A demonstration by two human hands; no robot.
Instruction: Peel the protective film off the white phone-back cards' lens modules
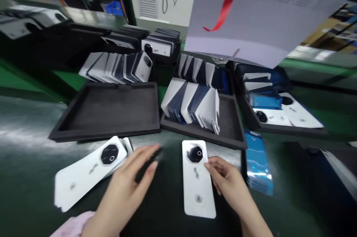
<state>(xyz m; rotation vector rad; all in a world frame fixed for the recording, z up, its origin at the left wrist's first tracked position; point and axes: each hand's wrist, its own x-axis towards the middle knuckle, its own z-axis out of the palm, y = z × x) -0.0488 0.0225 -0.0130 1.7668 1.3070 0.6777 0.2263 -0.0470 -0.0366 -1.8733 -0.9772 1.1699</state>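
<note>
A white phone back panel (197,185) with a dark octagonal camera patch stands out in front of me. My right hand (224,177) pinches its right edge between thumb and fingers. My left hand (134,181) is off to the left of that panel, thumb and fingers apart, with nothing clearly held; a small dark blur shows by its fingertips. Just left of this hand, a few more white phone back panels (83,173) lie overlapped at a slant, partly covered by the hand. To the right of my right hand lies a stack of glossy blue film sheets (258,162).
A shallow black tray (111,108) sits behind my left hand. Beside it, another black tray (231,118) holds rows of white and dark blue panels (191,103). Farther right, a tray (262,123) carries panels and blue film. A white printed sheet (245,17) with a red ribbon hangs above.
</note>
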